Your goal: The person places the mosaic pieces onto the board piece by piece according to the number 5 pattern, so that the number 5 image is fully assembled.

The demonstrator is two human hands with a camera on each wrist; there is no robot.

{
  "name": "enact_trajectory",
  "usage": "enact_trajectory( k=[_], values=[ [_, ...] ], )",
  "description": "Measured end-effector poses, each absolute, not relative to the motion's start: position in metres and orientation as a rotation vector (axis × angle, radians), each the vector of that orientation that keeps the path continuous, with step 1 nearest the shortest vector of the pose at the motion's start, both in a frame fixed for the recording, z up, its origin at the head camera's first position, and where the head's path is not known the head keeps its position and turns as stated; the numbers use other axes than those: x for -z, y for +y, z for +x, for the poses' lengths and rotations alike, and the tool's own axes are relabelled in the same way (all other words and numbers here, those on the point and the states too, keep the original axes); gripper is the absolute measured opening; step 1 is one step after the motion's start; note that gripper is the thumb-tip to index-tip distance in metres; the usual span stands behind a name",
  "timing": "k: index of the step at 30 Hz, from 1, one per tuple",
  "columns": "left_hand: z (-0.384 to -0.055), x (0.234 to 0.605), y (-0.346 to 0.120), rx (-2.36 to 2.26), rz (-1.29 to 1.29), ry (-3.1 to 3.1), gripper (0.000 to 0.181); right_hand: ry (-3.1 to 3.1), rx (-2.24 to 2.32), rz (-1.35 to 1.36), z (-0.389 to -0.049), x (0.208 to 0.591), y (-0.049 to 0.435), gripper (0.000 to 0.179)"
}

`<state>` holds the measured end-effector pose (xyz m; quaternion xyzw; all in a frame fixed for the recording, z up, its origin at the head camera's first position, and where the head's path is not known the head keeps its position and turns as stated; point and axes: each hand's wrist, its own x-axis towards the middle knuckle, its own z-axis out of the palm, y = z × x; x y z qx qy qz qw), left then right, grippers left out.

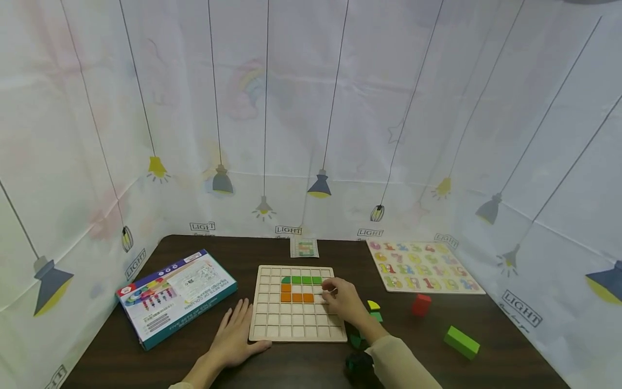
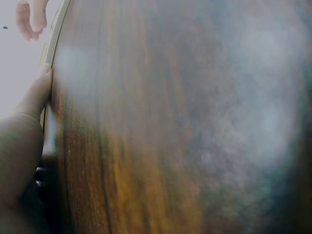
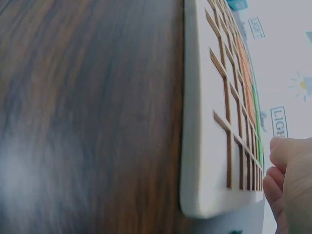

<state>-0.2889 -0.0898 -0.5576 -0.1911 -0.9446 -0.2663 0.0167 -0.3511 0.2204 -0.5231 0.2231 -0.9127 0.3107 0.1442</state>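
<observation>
A wooden grid board (image 1: 298, 332) lies on the dark table with a row of green pieces (image 1: 306, 280) and several orange squares (image 1: 297, 298) set in its cells. My left hand (image 1: 235, 335) rests palm down by the board's lower left corner, fingers spread; in the left wrist view the thumb (image 2: 36, 97) touches the board's edge. Over the right side of the board is my right hand (image 1: 344, 300), its fingertips bent together by the end of the green row. The right wrist view shows those fingers (image 3: 278, 151) beyond the grid; I cannot tell if they pinch a piece.
A flat box (image 1: 182, 294) lies at the left. Behind the board is a small pattern card (image 1: 304, 248), and a number board (image 1: 423, 267) lies back right. A red block (image 1: 421, 304), a long green block (image 1: 461, 342) and yellow (image 1: 373, 305) and green pieces lie around the right forearm.
</observation>
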Motion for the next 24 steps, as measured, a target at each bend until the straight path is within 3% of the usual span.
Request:
enact_trajectory(
  k=[24],
  values=[
    [-0.286,0.55,-0.088,0.858,-0.584,-2.967,0.105,-2.629,-0.868,0.338,-0.339,0.519,0.306,0.024]
  ],
)
